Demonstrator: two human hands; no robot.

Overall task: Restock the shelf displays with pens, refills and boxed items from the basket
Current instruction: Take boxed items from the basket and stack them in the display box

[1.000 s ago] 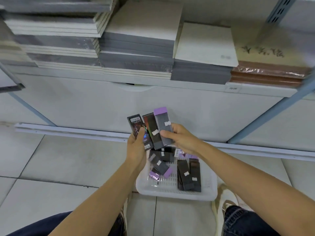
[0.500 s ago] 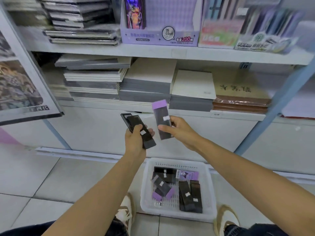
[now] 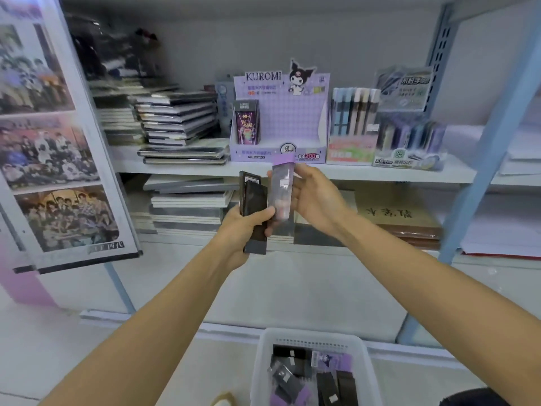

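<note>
Both hands have gone up from the basket (image 3: 259, 364) at the bottom to the shelf (image 3: 366, 172) in the middle. The right hand (image 3: 316, 200) now pinches 1 purple-top box (image 3: 282, 186) alone, just under the purple display (image 3: 292, 127). The left hand (image 3: 243, 232) grips 2 dark boxes (image 3: 254, 209). Next comes putting it in, I think.

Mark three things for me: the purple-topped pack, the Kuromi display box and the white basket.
purple-topped pack (image 3: 282, 178): head view, its clear middle.
Kuromi display box (image 3: 288, 121): head view, bare checked back panel.
white basket (image 3: 260, 367): head view, left wall.
</note>
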